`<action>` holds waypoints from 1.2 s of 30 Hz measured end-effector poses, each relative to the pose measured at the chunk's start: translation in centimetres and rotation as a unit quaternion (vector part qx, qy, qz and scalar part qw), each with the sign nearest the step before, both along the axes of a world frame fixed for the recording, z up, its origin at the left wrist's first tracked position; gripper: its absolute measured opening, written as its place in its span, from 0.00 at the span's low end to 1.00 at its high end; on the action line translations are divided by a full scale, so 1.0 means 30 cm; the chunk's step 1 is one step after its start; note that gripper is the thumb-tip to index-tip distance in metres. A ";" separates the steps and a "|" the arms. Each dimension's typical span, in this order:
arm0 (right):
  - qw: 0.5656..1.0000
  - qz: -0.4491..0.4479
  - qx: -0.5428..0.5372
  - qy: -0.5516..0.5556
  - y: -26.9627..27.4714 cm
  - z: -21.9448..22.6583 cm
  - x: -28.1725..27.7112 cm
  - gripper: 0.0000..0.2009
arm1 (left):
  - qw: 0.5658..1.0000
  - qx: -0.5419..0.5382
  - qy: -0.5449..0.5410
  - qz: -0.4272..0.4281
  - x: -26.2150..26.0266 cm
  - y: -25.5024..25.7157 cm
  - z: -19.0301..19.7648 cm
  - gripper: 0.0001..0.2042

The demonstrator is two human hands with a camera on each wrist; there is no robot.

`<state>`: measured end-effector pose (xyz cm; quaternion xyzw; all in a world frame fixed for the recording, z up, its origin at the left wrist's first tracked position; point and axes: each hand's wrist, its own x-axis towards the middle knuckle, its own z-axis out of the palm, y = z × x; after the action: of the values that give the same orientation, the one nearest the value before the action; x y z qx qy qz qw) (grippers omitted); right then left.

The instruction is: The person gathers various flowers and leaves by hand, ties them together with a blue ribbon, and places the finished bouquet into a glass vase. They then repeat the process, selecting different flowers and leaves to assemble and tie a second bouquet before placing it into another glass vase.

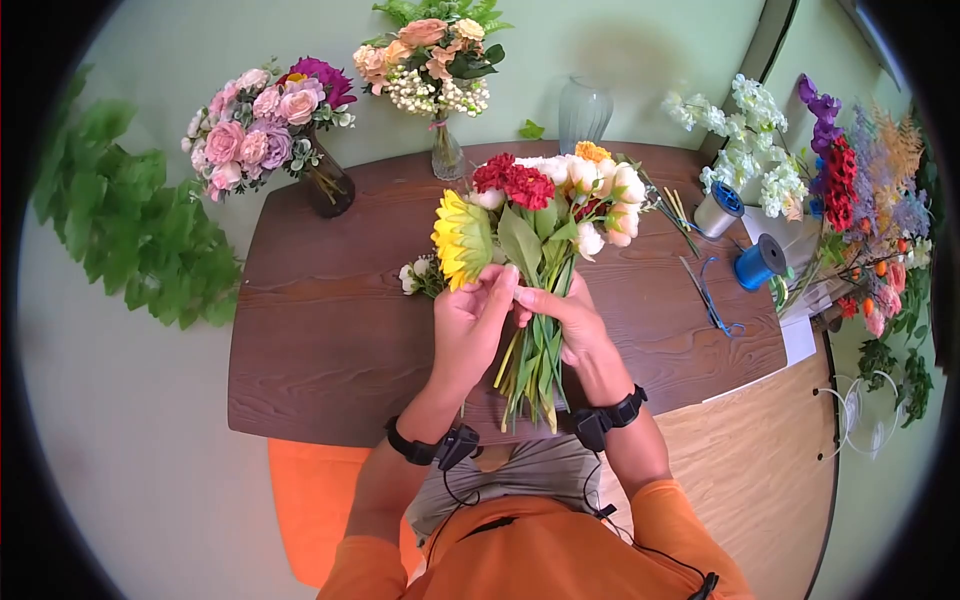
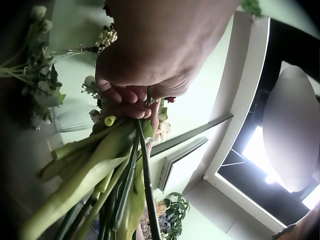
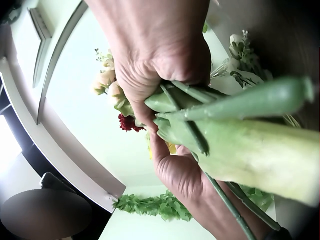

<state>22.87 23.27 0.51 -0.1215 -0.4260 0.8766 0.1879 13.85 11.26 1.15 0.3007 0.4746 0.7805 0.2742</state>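
A bouquet stands upright over the table's front half, its green stems [image 1: 535, 370] pointing down toward the person. It carries a yellow sunflower [image 1: 463, 240] at the left, red carnations [image 1: 527, 187] and cream roses [image 1: 625, 205]. The right hand [image 1: 572, 318] grips the stems just below the leaves, thumb across the front. At the left of the stems, the left hand [image 1: 472, 325] pinches with thumb and fingertips under the sunflower, close to the right thumb. In the left wrist view the left hand [image 2: 150, 55] has its fingers curled at a thin stem; what exactly it pinches is partly hidden.
On the brown table [image 1: 330, 330] are a pink bouquet in a dark vase [image 1: 328, 185], a peach bouquet in a glass vase [image 1: 447, 155], an empty clear vase [image 1: 584, 112], a silver spool [image 1: 718, 210], a blue spool [image 1: 760, 263], cut stems and white flowers. More flowers stand at right.
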 end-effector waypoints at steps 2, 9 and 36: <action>1.000 -0.005 0.009 0.002 -0.002 -0.008 0.002 0.19 | 0.999 0.034 -0.034 0.008 0.005 0.008 -0.004 0.08; 0.999 0.000 0.038 0.014 -0.023 -0.014 -0.007 0.21 | 0.999 -0.025 0.008 0.034 0.001 0.018 0.035 0.06; 0.961 -0.242 0.129 -0.044 0.127 0.068 -0.025 0.17 | 0.868 -0.363 0.316 0.118 -0.166 -0.132 -0.099 0.15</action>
<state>22.12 27.08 2.54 -0.2344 -0.5013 0.7365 0.3891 8.86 7.31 -1.82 0.3525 0.8177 0.4430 0.1046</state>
